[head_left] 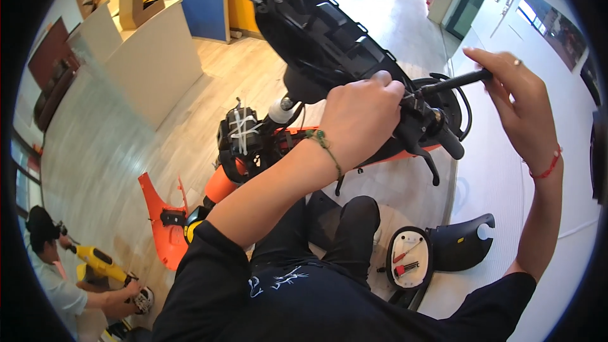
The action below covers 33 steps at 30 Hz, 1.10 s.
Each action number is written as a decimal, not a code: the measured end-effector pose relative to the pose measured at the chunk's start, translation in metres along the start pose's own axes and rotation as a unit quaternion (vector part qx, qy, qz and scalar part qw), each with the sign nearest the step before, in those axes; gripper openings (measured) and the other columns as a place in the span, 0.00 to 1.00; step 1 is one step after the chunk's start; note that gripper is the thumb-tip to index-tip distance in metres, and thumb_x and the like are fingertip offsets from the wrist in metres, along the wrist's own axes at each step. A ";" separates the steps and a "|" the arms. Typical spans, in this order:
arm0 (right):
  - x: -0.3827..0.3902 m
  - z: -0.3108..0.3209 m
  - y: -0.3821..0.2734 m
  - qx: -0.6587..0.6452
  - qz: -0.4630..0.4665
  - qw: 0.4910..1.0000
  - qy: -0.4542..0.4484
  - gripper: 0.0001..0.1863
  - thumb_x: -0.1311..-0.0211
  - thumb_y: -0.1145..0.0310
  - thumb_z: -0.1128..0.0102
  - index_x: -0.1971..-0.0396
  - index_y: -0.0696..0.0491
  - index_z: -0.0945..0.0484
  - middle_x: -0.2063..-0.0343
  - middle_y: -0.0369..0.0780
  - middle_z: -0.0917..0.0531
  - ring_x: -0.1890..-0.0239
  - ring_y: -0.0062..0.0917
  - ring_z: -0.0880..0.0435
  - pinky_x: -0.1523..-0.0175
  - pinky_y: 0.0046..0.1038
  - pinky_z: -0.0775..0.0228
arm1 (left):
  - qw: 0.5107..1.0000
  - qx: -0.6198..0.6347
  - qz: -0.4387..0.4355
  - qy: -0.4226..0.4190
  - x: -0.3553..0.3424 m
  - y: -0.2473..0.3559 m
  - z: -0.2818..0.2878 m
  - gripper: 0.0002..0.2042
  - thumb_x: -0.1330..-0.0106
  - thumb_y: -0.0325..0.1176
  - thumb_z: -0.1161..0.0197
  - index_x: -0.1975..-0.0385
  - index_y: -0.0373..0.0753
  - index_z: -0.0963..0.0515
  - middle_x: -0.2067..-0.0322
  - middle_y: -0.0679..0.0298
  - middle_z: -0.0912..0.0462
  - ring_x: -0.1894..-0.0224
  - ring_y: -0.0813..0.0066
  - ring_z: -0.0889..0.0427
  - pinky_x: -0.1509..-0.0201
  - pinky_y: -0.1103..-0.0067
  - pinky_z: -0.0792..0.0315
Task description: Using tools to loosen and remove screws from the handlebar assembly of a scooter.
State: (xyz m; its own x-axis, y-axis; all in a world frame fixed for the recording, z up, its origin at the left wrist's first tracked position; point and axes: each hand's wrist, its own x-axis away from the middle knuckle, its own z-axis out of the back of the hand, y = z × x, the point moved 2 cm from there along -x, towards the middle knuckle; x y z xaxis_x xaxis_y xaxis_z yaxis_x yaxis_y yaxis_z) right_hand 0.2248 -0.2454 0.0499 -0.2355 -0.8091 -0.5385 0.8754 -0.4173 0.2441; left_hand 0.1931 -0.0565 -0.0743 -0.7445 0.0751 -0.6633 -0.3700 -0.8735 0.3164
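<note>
Scooter (335,38), on floor (114,171) by its right edge | left hand (367,107) curled against handlebar (451,144), fingers hidden, grasp cannot be told; right hand (519,98) unclenched at end of black bar (459,80) | judged best: brace handlebar, keep force along bar | oval white-lined tray (410,242), same floor edge, holds red-holder keys (405,269), orange-handled screwdriver (400,257)

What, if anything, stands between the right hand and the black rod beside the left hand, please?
Nothing visible does: the black rod has its outer end right at the right hand, though contact is hard to tell. The left hand is near the rod's inner end, not between them.
</note>
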 end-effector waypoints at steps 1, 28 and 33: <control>0.002 0.000 0.001 -0.023 -0.064 0.996 -0.049 0.16 0.40 0.77 0.48 0.51 0.53 0.23 0.67 0.44 0.19 0.71 0.27 0.21 0.64 0.24 0.31 | 1.000 -0.001 0.004 0.004 0.001 0.000 0.001 0.05 0.42 0.33 0.40 0.71 0.39 0.22 0.72 0.61 0.24 0.71 0.60 0.20 0.68 0.69 0.26; 0.008 -0.017 -0.013 -0.270 -0.126 0.954 -0.023 0.19 0.36 0.71 0.50 0.45 0.57 0.30 0.54 0.46 0.21 0.64 0.24 0.18 0.55 0.23 0.27 | 0.999 0.019 0.015 -0.031 -0.001 0.002 0.007 0.06 0.42 0.31 0.39 0.68 0.37 0.23 0.70 0.59 0.22 0.71 0.60 0.20 0.66 0.71 0.26; 0.009 -0.017 -0.004 -0.148 -0.139 0.979 0.027 0.20 0.36 0.58 0.45 0.54 0.59 0.25 0.69 0.44 0.16 0.75 0.23 0.18 0.66 0.23 0.26 | 1.000 -0.014 0.018 -0.008 -0.001 0.005 0.003 0.06 0.42 0.31 0.37 0.69 0.36 0.23 0.71 0.60 0.21 0.73 0.63 0.19 0.68 0.74 0.27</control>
State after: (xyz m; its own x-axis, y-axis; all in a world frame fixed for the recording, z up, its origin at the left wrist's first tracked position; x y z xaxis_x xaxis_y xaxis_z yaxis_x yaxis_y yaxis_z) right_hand 0.2265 -0.2441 0.0300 -0.4665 -0.6553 -0.5941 0.8666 -0.4732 -0.1584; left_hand 0.1903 -0.0597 -0.0699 -0.7659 0.0509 -0.6409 -0.3268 -0.8893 0.3199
